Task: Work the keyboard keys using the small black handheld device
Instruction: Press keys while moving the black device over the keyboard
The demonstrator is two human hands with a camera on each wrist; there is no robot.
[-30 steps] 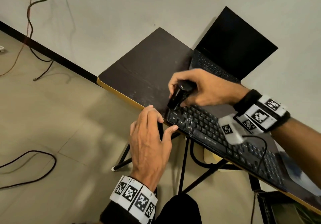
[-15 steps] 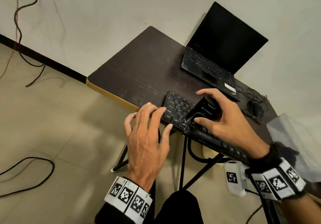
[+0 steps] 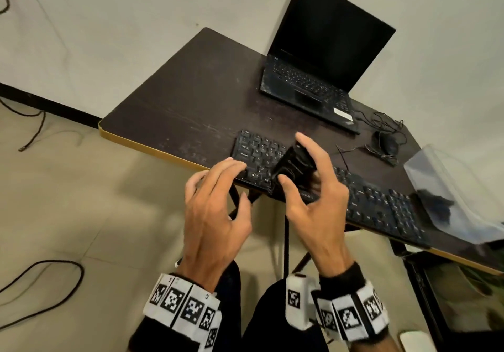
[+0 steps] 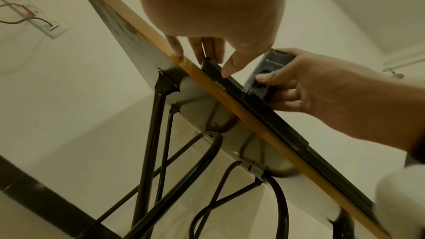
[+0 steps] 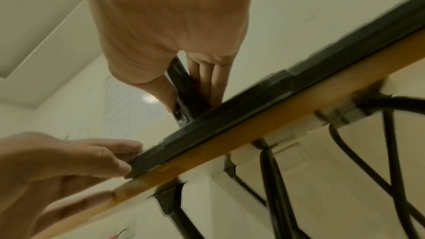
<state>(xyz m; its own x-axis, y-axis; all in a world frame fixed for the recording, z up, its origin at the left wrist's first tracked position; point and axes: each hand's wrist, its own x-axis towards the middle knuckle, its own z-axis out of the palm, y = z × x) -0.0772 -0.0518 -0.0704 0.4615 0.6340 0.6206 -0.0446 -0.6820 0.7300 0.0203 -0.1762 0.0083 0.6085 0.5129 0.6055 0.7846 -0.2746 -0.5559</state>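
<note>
Small black handheld device (image 3: pixel 296 166) clasped by right hand (image 3: pixel 316 201), tilted on keyboard (image 3: pixel 373 204) near its left end. Left hand (image 3: pixel 215 209) relaxed, steadying keyboard's corner. Probably light, rigid; best held by sides.

Plain room used as a makeshift office: laptop (image 3: pixel 321 62), keyboard (image 3: pixel 376 207) and mouse (image 3: pixel 388 144) are set on a folding table (image 3: pixel 177 111) against bare wall.
</note>
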